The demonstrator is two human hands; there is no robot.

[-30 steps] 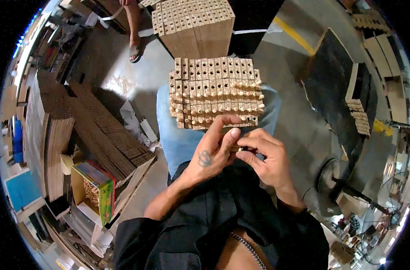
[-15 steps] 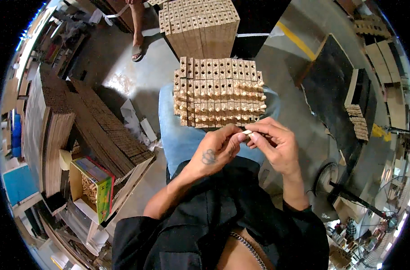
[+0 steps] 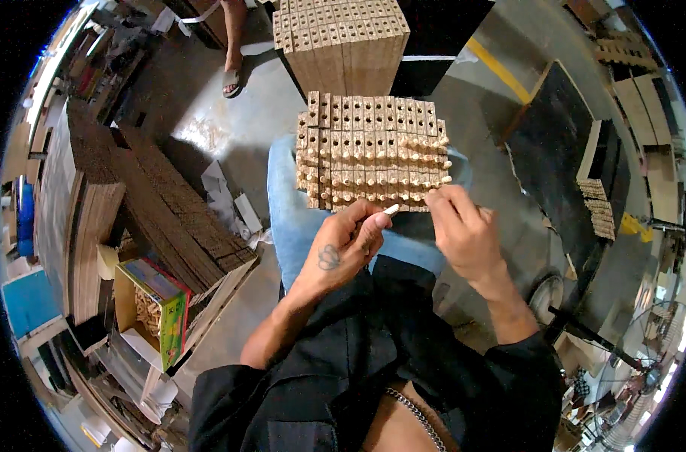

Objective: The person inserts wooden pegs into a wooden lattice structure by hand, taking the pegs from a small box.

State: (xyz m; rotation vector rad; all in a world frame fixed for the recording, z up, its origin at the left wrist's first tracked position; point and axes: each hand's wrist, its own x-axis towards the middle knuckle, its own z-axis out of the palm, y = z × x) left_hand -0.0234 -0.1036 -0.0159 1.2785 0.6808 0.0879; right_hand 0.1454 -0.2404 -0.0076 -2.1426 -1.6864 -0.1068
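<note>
A bundle of drilled particle-board strips (image 3: 362, 128) rests across my lap, its top face full of round holes. Short wooden dowels (image 3: 369, 181) stand up in the nearer rows; the far rows show bare dark holes. My left hand (image 3: 347, 237) is closed, pinching a pale wooden dowel (image 3: 390, 210) between thumb and fingers just off the near edge. At the near right corner of the bundle, my right hand (image 3: 467, 230) has its fingertips pressed together against the board. Whatever they pinch is hidden behind them.
A box of loose dowels (image 3: 148, 313) stands to the left, beside stacked board strips (image 3: 162, 203). Ahead is a taller stack of drilled strips (image 3: 343, 60). A black panel (image 3: 550, 135) lies at right, near a fan (image 3: 546, 294). Another person's foot (image 3: 231, 79) shows at the far left.
My hands have parted from where they met over a dowel. The right has moved up to the bundle's near right corner; the left keeps a dowel and has shifted slightly left.
</note>
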